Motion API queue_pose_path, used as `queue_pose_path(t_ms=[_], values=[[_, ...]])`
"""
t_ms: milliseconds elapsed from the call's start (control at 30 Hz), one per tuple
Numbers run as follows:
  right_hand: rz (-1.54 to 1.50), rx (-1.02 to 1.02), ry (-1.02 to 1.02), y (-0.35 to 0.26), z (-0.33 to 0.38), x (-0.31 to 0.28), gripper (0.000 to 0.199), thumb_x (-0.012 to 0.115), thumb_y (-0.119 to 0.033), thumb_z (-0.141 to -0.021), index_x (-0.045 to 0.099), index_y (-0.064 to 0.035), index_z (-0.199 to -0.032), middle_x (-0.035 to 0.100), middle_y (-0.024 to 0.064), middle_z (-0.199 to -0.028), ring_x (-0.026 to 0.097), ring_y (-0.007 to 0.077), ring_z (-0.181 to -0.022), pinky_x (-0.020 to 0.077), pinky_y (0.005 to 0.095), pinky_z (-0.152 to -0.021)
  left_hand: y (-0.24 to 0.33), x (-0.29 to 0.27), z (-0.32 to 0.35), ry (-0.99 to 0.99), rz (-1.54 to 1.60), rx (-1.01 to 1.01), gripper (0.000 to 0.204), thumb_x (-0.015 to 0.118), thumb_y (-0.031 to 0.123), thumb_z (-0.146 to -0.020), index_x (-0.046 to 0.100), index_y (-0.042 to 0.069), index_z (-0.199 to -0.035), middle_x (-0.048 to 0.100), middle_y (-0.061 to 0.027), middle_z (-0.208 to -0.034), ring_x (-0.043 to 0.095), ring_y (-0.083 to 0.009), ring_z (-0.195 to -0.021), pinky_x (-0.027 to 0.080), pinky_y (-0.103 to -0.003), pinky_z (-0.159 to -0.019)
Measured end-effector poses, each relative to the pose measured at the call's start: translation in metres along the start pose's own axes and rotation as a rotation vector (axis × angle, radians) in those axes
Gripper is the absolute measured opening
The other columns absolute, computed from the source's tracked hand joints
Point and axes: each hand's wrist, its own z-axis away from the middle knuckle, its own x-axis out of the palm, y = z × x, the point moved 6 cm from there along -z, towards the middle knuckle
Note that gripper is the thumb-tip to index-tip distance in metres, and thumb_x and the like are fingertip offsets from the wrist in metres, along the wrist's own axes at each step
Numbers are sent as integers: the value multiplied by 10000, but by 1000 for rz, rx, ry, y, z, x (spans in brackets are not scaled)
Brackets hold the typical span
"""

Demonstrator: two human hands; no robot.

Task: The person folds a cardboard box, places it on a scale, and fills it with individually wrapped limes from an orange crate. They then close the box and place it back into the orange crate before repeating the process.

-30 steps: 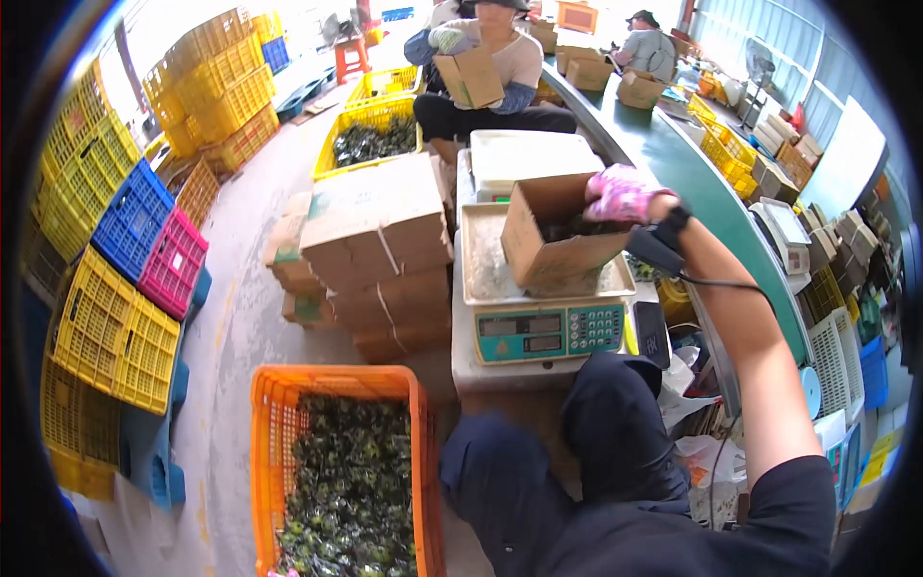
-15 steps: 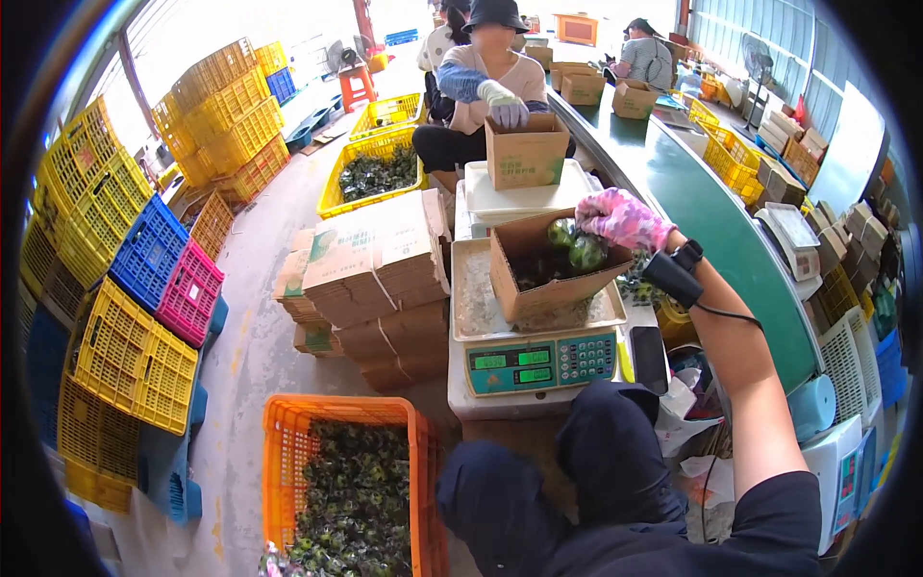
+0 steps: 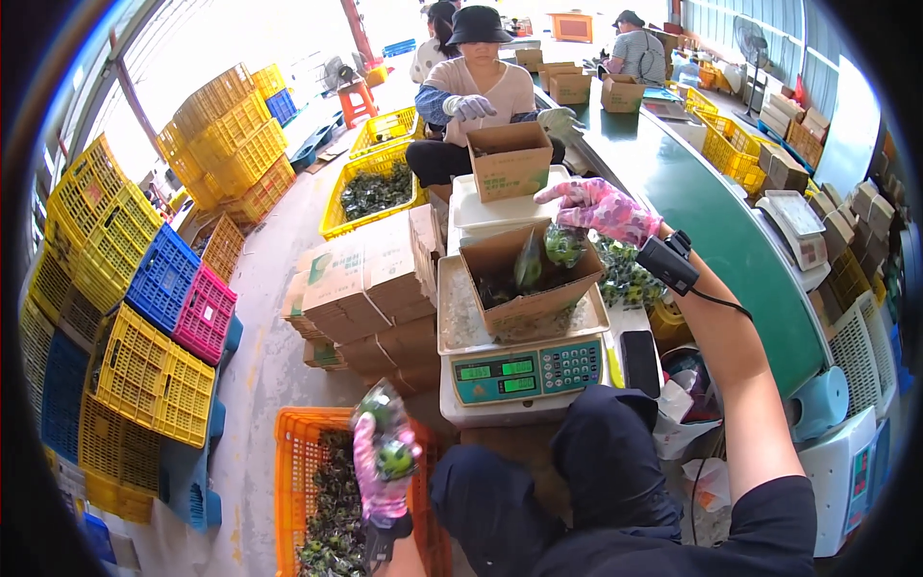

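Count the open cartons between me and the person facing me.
2: the near carton on the green scale, and the far carton just beyond it, before that person.

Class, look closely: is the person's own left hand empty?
No, the left hand holds clear-wrapped green produce over the orange crate.

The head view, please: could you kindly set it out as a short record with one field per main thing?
Left hand: pink-gloved, holding clear-bagged green pieces over the orange crate
Right hand: pink-gloved, at the open box's far right edge, by another bagged piece; grip unclear
Open box: cardboard, on the scale's tray
Scale: green panel, displays lit
Orange crate: holds many bagged green pieces
Co-worker: gloved, seated behind a second open box
Belt: green, on the right, cardboard boxes at its far end
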Motion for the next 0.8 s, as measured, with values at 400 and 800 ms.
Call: queue_pose_path(t_ms=[400, 800], values=[[-235, -46, 456, 7, 46, -62, 196, 584, -109, -963, 681, -44, -1120, 661, -26, -876, 564, 36, -723, 459, 189, -643, -67, 281, -131, -670, -1096, 982, 527, 664, 160, -899, 465, 78, -1380, 577, -186, -1185, 625, -273, -1022, 527, -352, -853], [-171, -239, 353, -51, 52, -12, 223, 591, -134, -958, 665, -52, -1151, 674, 27, -962, 616, 92, -908, 514, 264, -786, -59, 263, -92, -598, -853, 355, 615, 647, 106, -917, 358, 26, -1454, 566, -147, -1292, 611, -165, -1020, 512, -287, -853]])
